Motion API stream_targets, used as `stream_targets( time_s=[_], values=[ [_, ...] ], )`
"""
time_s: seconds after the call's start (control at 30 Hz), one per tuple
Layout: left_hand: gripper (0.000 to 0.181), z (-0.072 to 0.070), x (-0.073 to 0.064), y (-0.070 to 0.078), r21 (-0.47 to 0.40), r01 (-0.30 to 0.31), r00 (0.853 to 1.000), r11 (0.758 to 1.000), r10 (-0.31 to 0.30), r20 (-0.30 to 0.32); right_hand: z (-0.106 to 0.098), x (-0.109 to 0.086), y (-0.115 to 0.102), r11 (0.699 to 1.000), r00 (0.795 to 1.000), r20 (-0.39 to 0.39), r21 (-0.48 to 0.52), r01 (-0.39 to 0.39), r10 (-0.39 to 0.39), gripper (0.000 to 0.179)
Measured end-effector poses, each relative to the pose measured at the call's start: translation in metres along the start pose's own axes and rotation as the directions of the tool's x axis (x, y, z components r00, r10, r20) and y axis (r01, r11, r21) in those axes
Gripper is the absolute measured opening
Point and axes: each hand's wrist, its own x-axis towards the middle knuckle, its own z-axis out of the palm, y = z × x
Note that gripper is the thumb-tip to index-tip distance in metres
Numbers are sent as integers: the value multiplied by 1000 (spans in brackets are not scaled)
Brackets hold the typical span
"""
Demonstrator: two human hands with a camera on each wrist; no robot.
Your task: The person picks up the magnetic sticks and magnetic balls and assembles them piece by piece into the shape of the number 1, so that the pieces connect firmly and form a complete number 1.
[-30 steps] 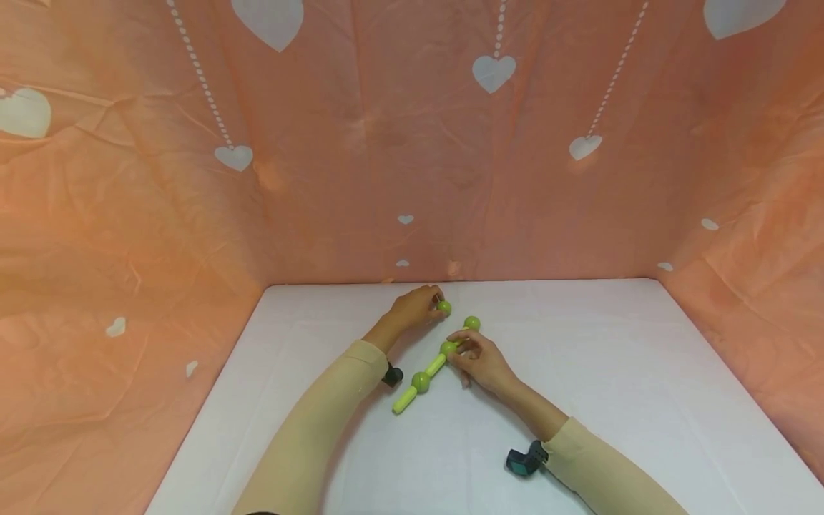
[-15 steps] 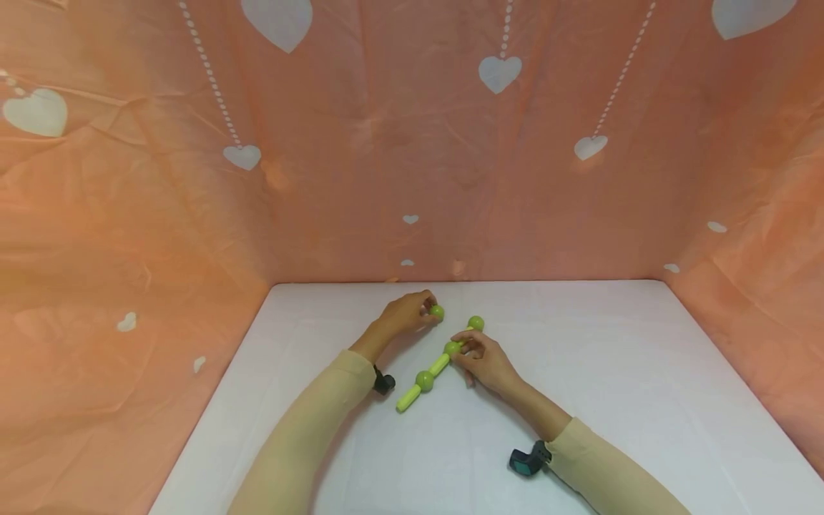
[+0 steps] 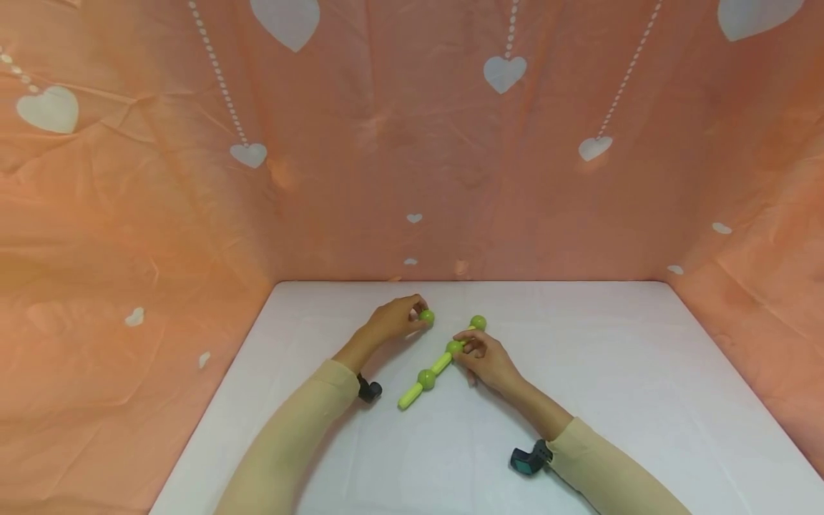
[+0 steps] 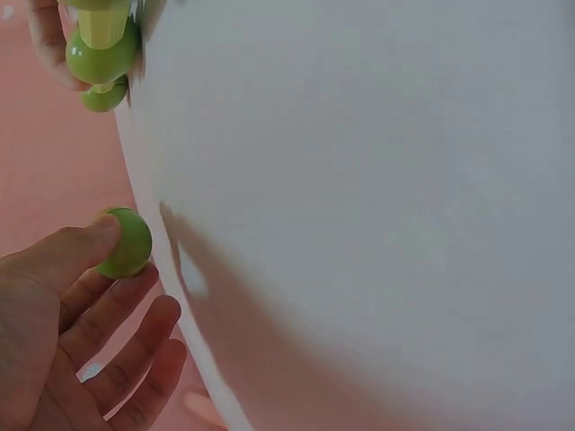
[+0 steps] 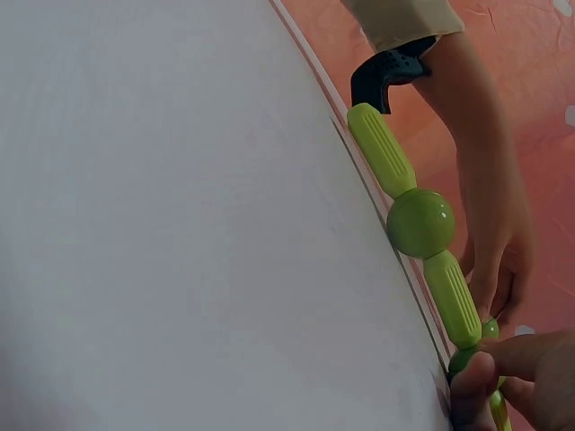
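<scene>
My left hand (image 3: 394,319) pinches a single green ball (image 4: 128,244) between thumb and fingers, above the far part of the table and apart from the chain. A chain of green balls and ridged yellow-green rods (image 3: 410,396) lies slantwise in the middle. My right hand (image 3: 489,363) pinches this chain at a middle ball (image 3: 453,348), thumb on one side and fingers on the other. The chain's far end is a ball (image 3: 478,322); its near end is a bare rod. In the right wrist view another ball (image 5: 420,223) joins two rods; the right fingers partly hide the rest.
A white tabletop (image 3: 579,372) lies under both hands. Orange sheeting with white hearts (image 3: 505,74) stands behind it and at both sides. Dark wrist cameras (image 3: 531,458) sit at both cuffs.
My left hand has drawn back to the left and a little nearer with the ball, widening its distance from the chain. The right hand keeps its grip on the chain.
</scene>
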Motion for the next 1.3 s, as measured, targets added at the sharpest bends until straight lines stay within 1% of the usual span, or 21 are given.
stream_targets(
  time_s=[0.17, 0.33, 0.53, 0.87, 0.93, 1.0, 1.1, 1.2, 1.3],
  values=[
    [32, -3, -11, -4, 2, -6, 1000, 1000, 6, -1, 2, -1, -1, 1000, 1000, 8, -4, -14, 15, 31],
    [33, -8, -23, -6, -17, -4, 1000, 1000, 4, -11, 2, -1, -1, 1000, 999, 8, -5, -31, 31, 32],
    [31, -15, -37, -7, -6, 5, 1000, 1000, -5, -17, 3, -1, -2, 1000, 1000, 10, -2, -24, 25, 33],
    [32, -19, -61, -13, 29, 27, 1000, 999, -27, -11, 6, -4, -9, 998, 1000, -17, -50, -26, 25, 35],
    [31, -20, -66, -14, 37, 30, 1000, 999, -29, -11, 7, -5, -10, 998, 1000, -24, -68, -12, 10, 35],
    [31, -21, -72, -14, 33, 32, 999, 999, -31, -11, 7, -6, -11, 995, 999, -33, -99, 17, -20, 34],
    [32, -23, -81, -15, 12, 39, 999, 999, -39, -9, 9, -8, -11, 989, 997, -50, -136, 54, -62, 35],
    [33, -25, -89, -15, -11, 43, 999, 999, -43, -8, 10, -9, -13, 985, 993, -66, -154, 83, -94, 35],
    [33, -26, -97, -15, -15, 40, 999, 999, -41, -10, 11, -11, -16, 979, 990, -70, -171, 109, -123, 33]
  ],
)
